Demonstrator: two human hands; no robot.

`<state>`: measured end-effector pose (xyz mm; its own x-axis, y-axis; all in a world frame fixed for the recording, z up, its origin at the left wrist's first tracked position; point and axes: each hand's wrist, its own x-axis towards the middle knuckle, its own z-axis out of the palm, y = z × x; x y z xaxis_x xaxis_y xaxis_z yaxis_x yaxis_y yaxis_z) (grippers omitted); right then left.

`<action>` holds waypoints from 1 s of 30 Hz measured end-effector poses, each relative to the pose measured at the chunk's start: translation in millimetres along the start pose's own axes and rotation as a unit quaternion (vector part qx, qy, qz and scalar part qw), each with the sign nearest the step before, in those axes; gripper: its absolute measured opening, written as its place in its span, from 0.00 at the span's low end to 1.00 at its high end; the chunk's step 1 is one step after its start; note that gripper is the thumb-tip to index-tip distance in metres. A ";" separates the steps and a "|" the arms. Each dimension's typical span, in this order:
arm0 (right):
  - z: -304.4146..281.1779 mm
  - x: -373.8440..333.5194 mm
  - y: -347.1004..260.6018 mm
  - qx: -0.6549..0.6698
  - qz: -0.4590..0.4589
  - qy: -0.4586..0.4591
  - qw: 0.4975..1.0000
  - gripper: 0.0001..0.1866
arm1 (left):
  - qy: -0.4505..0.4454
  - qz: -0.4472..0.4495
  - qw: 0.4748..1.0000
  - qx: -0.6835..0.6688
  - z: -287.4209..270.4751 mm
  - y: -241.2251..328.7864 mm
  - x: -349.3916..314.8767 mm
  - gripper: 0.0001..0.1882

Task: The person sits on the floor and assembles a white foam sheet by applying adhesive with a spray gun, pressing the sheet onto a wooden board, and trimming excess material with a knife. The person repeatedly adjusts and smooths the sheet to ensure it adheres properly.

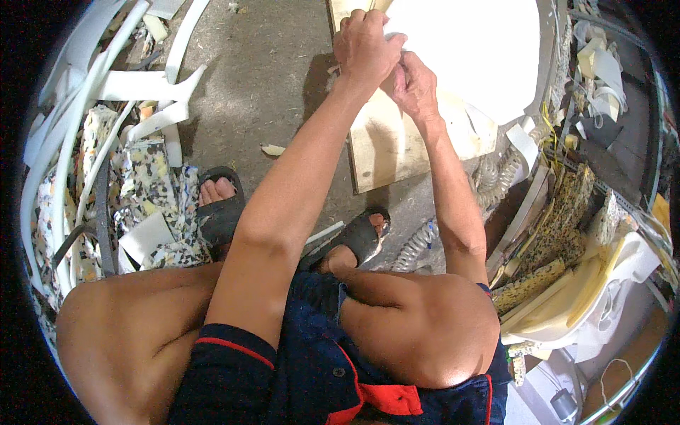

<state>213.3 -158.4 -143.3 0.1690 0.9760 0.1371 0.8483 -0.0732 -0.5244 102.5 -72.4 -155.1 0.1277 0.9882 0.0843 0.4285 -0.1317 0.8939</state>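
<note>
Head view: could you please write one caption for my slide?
Left hand and right hand close together over a board, foam scraps on both sides.

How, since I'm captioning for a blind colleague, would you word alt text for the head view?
A person's left hand and right hand are close together over a wooden board and bright white surface; what they grip is unclear. Sandalled feet rest on a grey floor, with speckled foam scraps piled either side.
</note>
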 end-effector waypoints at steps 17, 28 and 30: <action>-3.8 22.0 0.9 0.009 0.034 0.003 0.999 0.05 | -0.043 0.064 0.995 -0.058 -9.1 -15.3 7.4 0.10; 1.0 38.9 1.0 -0.075 -0.029 -0.004 0.997 0.02 | -0.064 0.044 0.988 -0.131 -37.3 -23.5 63.5 0.10; 0.7 33.8 -0.1 -0.044 -0.011 -0.008 0.999 0.02 | -0.151 0.045 0.975 -0.159 -43.1 -11.0 77.2 0.13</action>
<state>218.6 -125.2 -139.1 0.1421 0.9807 0.1340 0.8928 -0.0686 -0.4451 69.1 8.7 -139.5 0.4307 0.8991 0.0786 0.1113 -0.1393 0.9840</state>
